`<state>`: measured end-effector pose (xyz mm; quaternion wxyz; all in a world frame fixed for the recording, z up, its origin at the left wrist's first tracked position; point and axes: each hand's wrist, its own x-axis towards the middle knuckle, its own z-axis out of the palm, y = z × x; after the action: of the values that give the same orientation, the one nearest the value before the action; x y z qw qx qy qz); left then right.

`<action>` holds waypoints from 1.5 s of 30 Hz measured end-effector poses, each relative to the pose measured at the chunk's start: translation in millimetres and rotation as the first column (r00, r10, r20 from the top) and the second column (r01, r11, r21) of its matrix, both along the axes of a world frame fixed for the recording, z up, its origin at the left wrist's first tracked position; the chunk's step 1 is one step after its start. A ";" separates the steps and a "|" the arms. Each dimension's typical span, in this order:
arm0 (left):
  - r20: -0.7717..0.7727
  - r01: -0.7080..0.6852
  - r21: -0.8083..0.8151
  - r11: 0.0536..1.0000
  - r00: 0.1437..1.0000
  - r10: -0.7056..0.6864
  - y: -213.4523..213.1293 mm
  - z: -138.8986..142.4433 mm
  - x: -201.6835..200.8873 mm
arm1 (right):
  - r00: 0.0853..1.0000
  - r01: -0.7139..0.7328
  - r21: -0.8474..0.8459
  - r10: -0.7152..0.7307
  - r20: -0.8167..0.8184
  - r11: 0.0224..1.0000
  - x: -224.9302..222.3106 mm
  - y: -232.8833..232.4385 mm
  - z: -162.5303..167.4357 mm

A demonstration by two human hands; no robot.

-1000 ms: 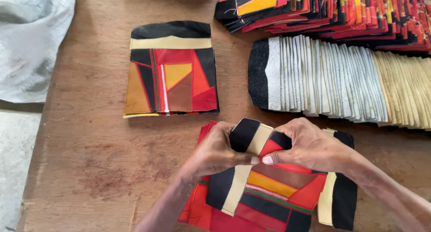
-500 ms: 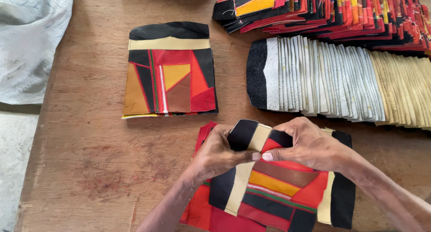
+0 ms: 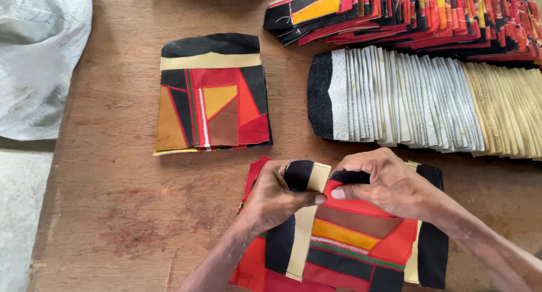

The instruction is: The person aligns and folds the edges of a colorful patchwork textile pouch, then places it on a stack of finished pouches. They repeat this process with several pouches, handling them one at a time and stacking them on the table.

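A patchwork leather piece (image 3: 344,241) in red, black, cream and orange lies on the wooden table (image 3: 113,213) in front of me, on top of more red pieces. My left hand (image 3: 276,196) pinches its top edge where a black and cream flap is folded up. My right hand (image 3: 384,182) grips the same top edge just to the right, thumbs nearly touching. A finished-looking patchwork piece (image 3: 212,97) lies flat further up the table, apart from both hands.
A fanned row of white and cream backing pieces (image 3: 429,103) lies at the right. Behind it is a fanned stack of colourful patchwork pieces (image 3: 406,12). A white woven sack (image 3: 39,55) covers the far left table edge.
Both hands have kept hold of the top edge and shifted only slightly. The black and cream flap stays folded up between the fingers.
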<state>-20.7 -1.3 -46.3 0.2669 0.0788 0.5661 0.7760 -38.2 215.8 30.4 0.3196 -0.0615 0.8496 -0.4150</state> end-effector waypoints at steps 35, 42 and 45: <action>-0.106 -0.141 -0.018 0.990 0.985 0.138 6.4 1.3 16.1 | 0.999 0.030 -0.241 -0.023 0.029 0.970 1.6 17.7 -15.7; -0.107 -0.159 0.056 0.986 0.981 0.164 8.0 -1.1 15.8 | 0.998 0.052 -0.261 -0.041 0.050 0.964 1.0 14.1 -11.2; -0.117 -0.132 0.027 0.991 0.984 0.134 6.4 -0.1 13.0 | 0.991 0.083 -0.040 -0.079 0.106 0.996 -1.5 10.7 -4.7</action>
<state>-7.8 5.1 -46.4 0.1796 0.0892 0.5773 0.7915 -39.8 226.5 25.6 0.3449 -0.0124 0.8242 -0.4490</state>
